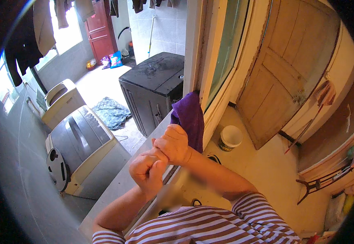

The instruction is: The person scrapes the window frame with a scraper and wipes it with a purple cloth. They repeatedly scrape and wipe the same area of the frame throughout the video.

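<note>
Both hands are raised in front of my body, above a windowsill [112, 190], and touch each other. My left hand [148, 174] has its fingers curled in, with the thumb alongside. Against its fingers lies my right hand [172, 145], bent into a fist a little farther off. No object shows in either hand, though the palms are hidden. Just beyond my right hand, a purple cloth [190, 120] hangs over the sill beside the window frame [212, 91].
Left of the sill stand a top-loading washing machine [82, 149], another pale machine [62, 102] and a dark cabinet-like unit [152, 82]. A crumpled blue-grey cloth [111, 113] lies on the floor. To the right are a white bucket [230, 137] and a wooden door [286, 70].
</note>
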Demonstrator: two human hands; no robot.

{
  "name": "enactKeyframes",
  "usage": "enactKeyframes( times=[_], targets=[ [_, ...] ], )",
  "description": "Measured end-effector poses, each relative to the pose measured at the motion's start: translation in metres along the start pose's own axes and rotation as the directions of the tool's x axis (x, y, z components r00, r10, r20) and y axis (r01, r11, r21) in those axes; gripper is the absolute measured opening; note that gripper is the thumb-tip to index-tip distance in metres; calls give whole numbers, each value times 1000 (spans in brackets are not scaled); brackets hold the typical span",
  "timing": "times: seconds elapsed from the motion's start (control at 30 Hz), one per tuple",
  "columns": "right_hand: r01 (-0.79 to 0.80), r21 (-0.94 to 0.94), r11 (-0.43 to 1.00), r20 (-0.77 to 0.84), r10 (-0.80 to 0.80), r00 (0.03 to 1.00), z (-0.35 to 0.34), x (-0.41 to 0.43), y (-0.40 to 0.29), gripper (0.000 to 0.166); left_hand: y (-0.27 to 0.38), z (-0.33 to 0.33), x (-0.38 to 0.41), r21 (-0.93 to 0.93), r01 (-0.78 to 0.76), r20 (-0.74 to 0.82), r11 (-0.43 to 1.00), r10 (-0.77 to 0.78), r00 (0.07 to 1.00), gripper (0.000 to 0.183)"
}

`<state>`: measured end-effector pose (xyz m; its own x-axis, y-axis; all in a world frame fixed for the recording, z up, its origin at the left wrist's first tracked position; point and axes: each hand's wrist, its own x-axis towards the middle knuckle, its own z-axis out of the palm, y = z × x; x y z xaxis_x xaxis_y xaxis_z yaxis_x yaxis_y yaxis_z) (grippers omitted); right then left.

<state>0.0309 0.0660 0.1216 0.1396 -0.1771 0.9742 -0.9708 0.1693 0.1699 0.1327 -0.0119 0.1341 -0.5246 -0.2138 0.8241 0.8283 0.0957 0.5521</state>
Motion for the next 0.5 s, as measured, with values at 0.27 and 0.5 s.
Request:
enactKeyframes(
  times=[0.27, 0.5],
  targets=[
    [-16, -6, 1000, -14, 16, 1000, -2, 0, -8, 18, 0, -3, -9, -77, 9, -8, 997, -10, 1000, 15],
    [105, 11, 994, 50, -105, 993, -5, 15, 4, 22, 18, 0, 5, -211, 85, -17, 974, -90, 996, 16]
  ],
)
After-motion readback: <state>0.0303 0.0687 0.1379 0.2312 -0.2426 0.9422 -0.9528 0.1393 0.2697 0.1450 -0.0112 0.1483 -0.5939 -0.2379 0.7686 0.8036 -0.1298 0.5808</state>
